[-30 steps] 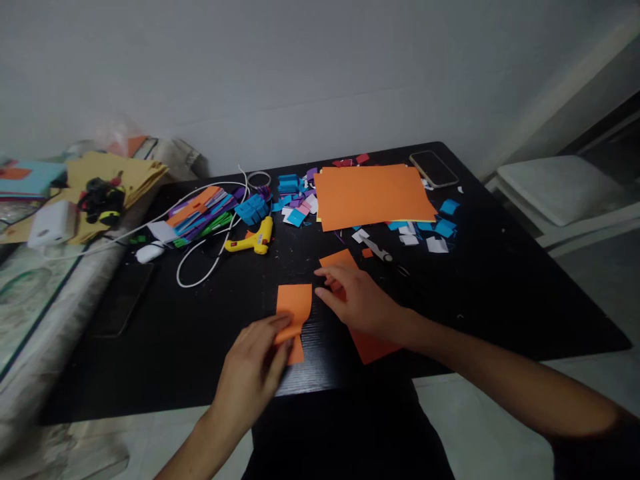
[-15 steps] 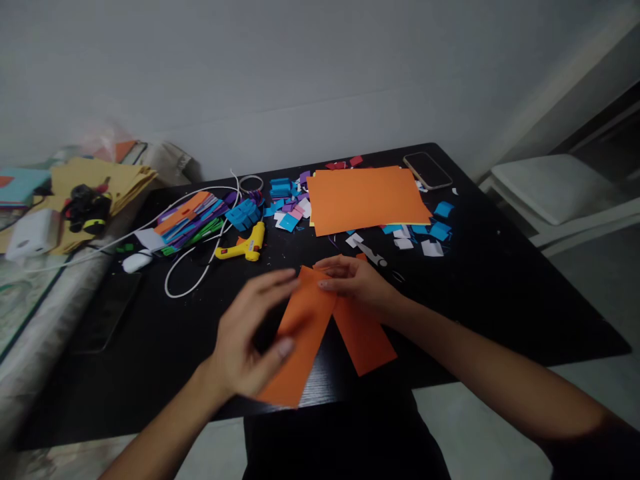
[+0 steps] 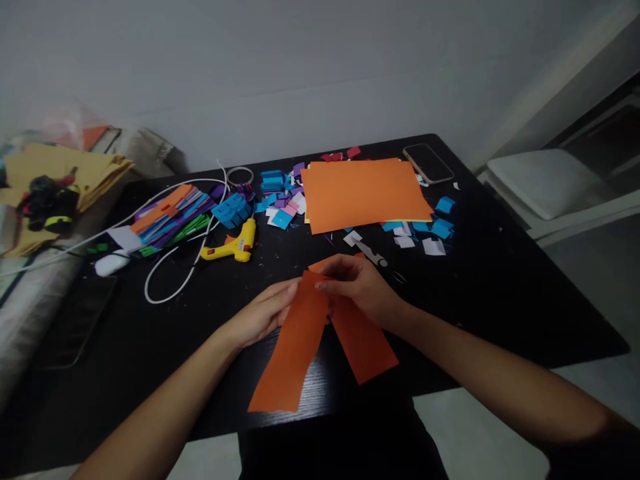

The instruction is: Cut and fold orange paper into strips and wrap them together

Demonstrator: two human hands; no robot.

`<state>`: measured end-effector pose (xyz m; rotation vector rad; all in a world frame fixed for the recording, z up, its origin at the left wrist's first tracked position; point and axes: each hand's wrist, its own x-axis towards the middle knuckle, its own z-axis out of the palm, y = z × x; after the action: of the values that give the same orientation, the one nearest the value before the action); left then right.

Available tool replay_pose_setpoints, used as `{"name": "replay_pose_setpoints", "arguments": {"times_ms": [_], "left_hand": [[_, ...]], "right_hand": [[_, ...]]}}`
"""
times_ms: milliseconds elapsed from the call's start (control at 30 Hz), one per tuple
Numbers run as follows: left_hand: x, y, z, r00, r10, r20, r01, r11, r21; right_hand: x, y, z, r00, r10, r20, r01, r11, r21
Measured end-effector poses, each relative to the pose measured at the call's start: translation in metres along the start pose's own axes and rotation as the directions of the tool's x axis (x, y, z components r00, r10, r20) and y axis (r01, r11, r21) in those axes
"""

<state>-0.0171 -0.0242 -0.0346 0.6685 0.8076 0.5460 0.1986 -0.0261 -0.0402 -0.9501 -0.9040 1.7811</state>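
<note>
Two orange paper strips lie near the table's front edge. My right hand (image 3: 363,288) pinches the top end of the left orange paper strip (image 3: 293,353) between thumb and fingers. That strip curves down toward the table edge. Beneath the same hand lies the other orange paper strip (image 3: 364,343), slanting to the right. My left hand (image 3: 267,310) is closed on the left strip's edge, thumb at its side and fingertips behind the paper. Just beyond my right hand are scissors (image 3: 373,255), partly among the scraps.
A stack of orange sheets (image 3: 367,195) lies at the back amid coloured scraps (image 3: 283,215). Leftward are a yellow glue gun (image 3: 233,245), a white cable (image 3: 150,287), bundled paper strips (image 3: 173,217) and a dark phone (image 3: 80,327). Another phone (image 3: 429,164) lies at the back right.
My left hand has come down from hovering over the left strip and taken its edge, with fingers behind it. The strip now bends upward. My right hand stays at the top end.
</note>
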Motion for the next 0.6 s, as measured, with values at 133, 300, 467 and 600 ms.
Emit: {"name": "replay_pose_setpoints", "arguments": {"times_ms": [133, 300, 467, 600], "left_hand": [[-0.003, 0.003, 0.004, 0.998, -0.005, 0.063, 0.001, 0.998, 0.059], [-0.005, 0.007, 0.008, 0.994, -0.032, 0.106, 0.015, 0.988, 0.154], [-0.004, 0.008, 0.007, 0.997, -0.005, 0.076, -0.014, 0.97, 0.244], [-0.005, 0.01, 0.007, 0.999, 0.037, 0.039, -0.046, 0.956, 0.29]], "right_hand": [[0.001, 0.002, 0.0, 0.999, -0.037, 0.009, 0.038, 0.998, -0.045], [0.001, 0.004, 0.0, 0.997, -0.058, 0.04, 0.062, 0.992, -0.111], [-0.003, 0.001, 0.003, 0.997, -0.07, 0.026, 0.074, 0.986, -0.15], [-0.006, -0.001, 0.005, 0.999, -0.041, 0.035, 0.045, 0.99, -0.133]]}}
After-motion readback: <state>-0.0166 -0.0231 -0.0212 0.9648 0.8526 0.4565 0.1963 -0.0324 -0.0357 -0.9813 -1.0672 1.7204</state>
